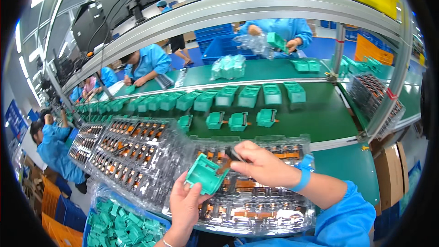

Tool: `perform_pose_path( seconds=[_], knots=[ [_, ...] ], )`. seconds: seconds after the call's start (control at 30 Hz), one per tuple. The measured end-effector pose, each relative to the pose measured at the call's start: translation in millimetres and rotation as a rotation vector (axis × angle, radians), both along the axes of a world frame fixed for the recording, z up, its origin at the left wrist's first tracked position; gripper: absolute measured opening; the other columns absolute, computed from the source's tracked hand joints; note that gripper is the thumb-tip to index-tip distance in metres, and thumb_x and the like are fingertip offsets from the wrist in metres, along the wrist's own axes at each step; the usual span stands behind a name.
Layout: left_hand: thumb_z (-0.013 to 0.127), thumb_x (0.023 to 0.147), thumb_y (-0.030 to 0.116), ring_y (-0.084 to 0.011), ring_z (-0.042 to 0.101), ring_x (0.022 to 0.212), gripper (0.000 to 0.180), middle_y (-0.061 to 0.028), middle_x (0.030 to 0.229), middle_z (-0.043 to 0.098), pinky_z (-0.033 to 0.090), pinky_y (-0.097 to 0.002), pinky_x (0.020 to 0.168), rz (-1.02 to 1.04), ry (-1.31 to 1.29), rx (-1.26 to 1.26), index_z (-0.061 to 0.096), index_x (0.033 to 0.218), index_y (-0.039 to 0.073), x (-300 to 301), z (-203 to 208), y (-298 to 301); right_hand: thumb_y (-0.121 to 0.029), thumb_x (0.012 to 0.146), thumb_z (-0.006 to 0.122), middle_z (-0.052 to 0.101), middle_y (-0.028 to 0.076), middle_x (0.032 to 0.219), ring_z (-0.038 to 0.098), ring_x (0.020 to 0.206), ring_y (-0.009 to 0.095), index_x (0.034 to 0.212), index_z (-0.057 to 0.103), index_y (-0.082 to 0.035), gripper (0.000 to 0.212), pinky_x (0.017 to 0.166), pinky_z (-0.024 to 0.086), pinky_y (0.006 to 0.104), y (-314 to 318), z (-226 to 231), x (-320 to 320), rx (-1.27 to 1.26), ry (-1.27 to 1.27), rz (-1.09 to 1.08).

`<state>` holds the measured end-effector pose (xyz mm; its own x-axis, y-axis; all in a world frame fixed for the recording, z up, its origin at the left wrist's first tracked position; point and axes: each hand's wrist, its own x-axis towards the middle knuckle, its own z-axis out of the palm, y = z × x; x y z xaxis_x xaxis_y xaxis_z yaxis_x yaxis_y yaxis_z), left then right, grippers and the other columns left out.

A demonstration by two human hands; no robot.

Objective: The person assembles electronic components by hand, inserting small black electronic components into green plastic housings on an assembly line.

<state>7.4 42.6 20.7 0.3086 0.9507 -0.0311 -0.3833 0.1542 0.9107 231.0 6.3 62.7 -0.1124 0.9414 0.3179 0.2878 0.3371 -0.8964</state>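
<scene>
My left hand [186, 201] grips a green plastic housing [205, 174], tilted so that its hollow inside shows. Just to its right, my right hand [260, 164], with a blue band at the wrist, pinches a small black part [234, 154]. An orange-brown flat strip [223, 169] hangs from that part and reaches the housing's right edge. Below both hands lies a clear plastic tray [270, 201] whose pockets hold black parts with orange strips. More such filled trays [132, 155] lie to the left.
A long row of green housings [249, 96] lines the green bench [315, 110]; several nearer ones carry black and orange parts. A blue bin of green housings [123, 224] stands lower left. Stacked trays [375, 98] stand right. A metal frame [238, 7] crosses above; co-workers [274, 29] sit beyond.
</scene>
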Motion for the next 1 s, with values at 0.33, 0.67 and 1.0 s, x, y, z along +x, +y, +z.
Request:
perform_pose_path(
  seconds=[0.33,0.67,1.0],
  knots=[
    [0.061,0.083,-0.005,-0.0195,0.055,0.107,0.052,-0.0174,0.120,0.053,0.047,-0.0306,0.089,0.010,0.146,0.206,0.034,0.127,-0.004,0,-4,0,-0.023,0.080,0.068,0.049,0.011,0.073,0.052,0.063,0.028,0.081,0.054,-0.001,0.027,0.056,0.041,0.0383,3,-2,-13,0.198,-0.319,-0.129],
    [0.065,0.081,-0.001,-0.0182,0.058,0.103,0.054,-0.0168,0.121,0.054,0.049,-0.0280,0.085,-0.009,0.151,0.312,0.037,0.127,-0.003,3,-5,-5,-0.016,0.081,0.065,0.054,0.012,0.081,0.056,0.070,0.030,0.102,0.060,0.001,0.028,0.061,0.046,0.0384,0,-7,-21,0.251,-0.394,-0.178],
    [0.064,0.081,-0.003,-0.0198,0.057,0.104,0.054,-0.0193,0.119,0.055,0.049,-0.0299,0.086,-0.057,0.127,0.282,0.036,0.127,-0.005,0,-2,-9,-0.022,0.076,0.071,0.059,0.009,0.081,0.058,0.074,0.025,0.107,0.062,-0.002,0.038,0.066,0.047,0.0355,10,-20,-12,0.143,-0.290,-0.068]
  ],
)
